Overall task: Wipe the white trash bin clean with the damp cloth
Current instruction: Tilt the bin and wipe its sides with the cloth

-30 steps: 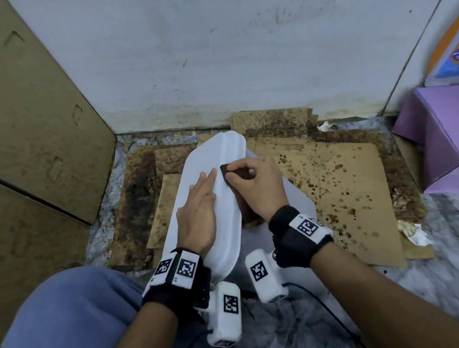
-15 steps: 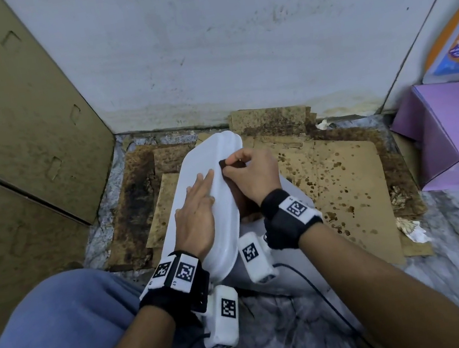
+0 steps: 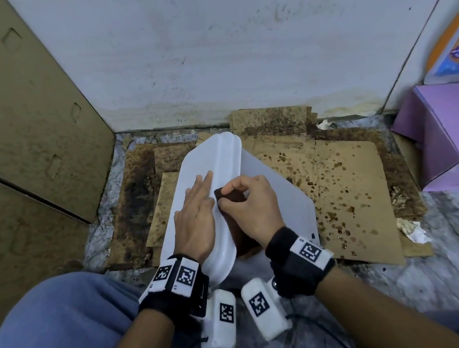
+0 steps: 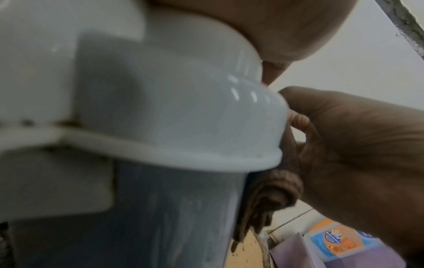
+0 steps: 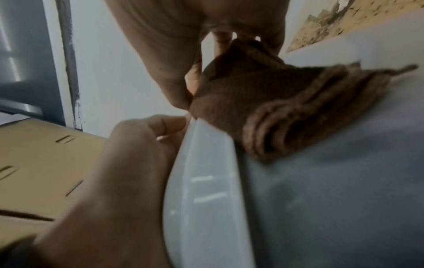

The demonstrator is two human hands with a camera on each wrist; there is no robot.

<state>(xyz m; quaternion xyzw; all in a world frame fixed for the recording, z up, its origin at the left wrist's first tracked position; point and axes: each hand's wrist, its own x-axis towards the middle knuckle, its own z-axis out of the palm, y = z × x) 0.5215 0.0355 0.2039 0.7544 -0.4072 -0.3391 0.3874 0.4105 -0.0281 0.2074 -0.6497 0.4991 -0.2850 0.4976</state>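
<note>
The white trash bin (image 3: 224, 156) lies on its side on stained cardboard, its lid end toward my left. My left hand (image 3: 198, 211) lies flat on the lid with straight fingers. My right hand (image 3: 254, 206) pinches a folded brown cloth (image 3: 221, 194) against the lid's raised rim, just right of the left hand. In the left wrist view the cloth (image 4: 270, 195) hangs bunched below the rim of the bin (image 4: 160, 117), under the right hand (image 4: 355, 145). In the right wrist view the cloth (image 5: 263, 101) drapes over the bin's edge (image 5: 206, 181), beside the left hand (image 5: 126, 172).
Stained cardboard sheets (image 3: 343, 186) cover the floor under and right of the bin. A tall cardboard panel (image 3: 7, 132) stands at the left and a white wall (image 3: 219, 56) behind. A purple box (image 3: 455, 140) sits at the right. My knee (image 3: 52, 334) is at lower left.
My right hand has slid the cloth along the lid's rim, first a little away, then back toward me. The left hand and the bin have stayed put.
</note>
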